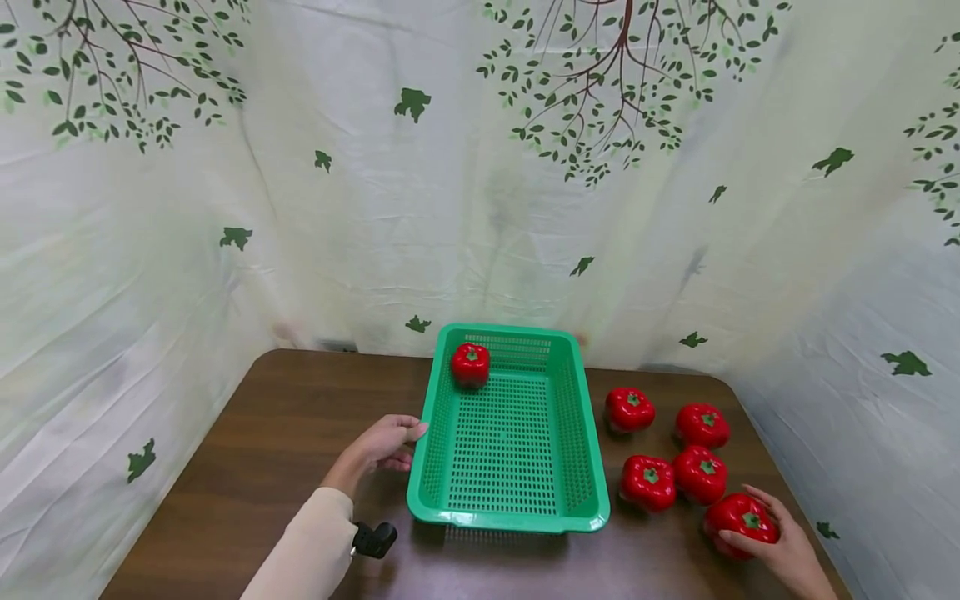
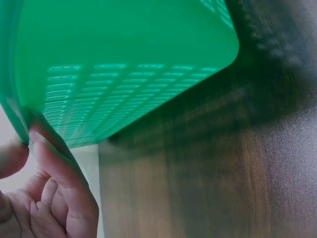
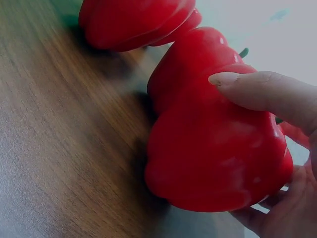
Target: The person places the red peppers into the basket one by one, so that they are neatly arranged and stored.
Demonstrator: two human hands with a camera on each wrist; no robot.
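Observation:
A green plastic basket [image 1: 504,450] with slotted walls stands at the middle of the table, and one red bell pepper [image 1: 470,365] lies in its far left corner. My left hand [image 1: 384,443] pinches the basket's left rim between thumb and fingers; the left wrist view shows the fingertips under the rim and the slotted side wall [image 2: 124,94]. At the right front, my right hand [image 1: 789,546] grips another red bell pepper [image 1: 738,523], thumb on its near side and fingers around the far side. In the right wrist view this pepper [image 3: 218,158] hides part of the pepper behind it.
Several more red bell peppers [image 1: 648,483] stand in a loose group between the basket and my right hand. The brown wooden table [image 1: 300,425] has rounded far corners. White cloth [image 1: 480,217] printed with leaves and branches hangs around its far side and both flanks.

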